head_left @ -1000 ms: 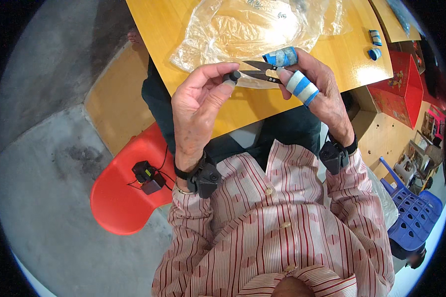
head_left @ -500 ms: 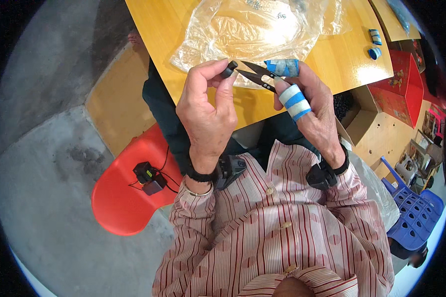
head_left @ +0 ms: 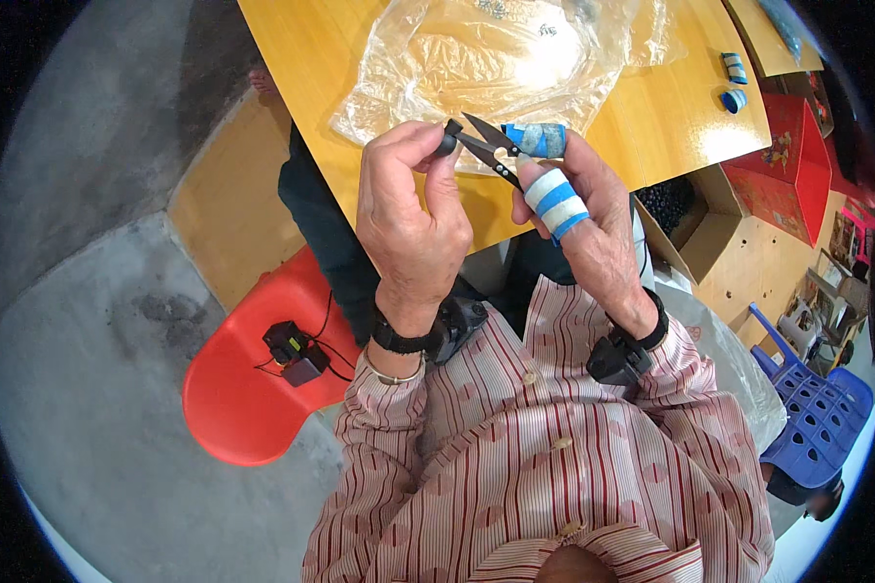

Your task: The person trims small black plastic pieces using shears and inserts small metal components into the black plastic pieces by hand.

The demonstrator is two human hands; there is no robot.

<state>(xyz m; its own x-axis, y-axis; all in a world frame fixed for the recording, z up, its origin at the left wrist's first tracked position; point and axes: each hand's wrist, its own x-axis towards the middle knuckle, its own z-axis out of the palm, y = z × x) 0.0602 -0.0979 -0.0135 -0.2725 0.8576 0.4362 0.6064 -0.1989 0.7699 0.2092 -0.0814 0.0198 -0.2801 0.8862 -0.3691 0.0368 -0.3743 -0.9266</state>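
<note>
Between thumb and forefinger, my left hand (head_left: 413,219) pinches a small black part (head_left: 446,139), roughly cylindrical with a narrower tip. Dark thread snips (head_left: 501,154) are gripped in my right hand (head_left: 593,223), their pointed blades spread apart. The lower blade reaches up to the black part's side; whether it touches I cannot tell. Blue-and-white tape wraps (head_left: 556,202) cover my right thumb and a finger. Both hands are held over the near edge of the yellow table (head_left: 690,117), just below a clear plastic bag (head_left: 408,78).
Two tape rolls (head_left: 734,100) lie at the table's right. Beside it stand a cardboard box (head_left: 715,228) of small black pieces and a red box (head_left: 797,165). A red chair (head_left: 233,408) holding black devices (head_left: 297,352) is at left, a blue plastic stool (head_left: 817,418) at right.
My right hand and the snips have shifted left, bringing the blades closer to the black part. The black part has tilted slightly in my left fingers.
</note>
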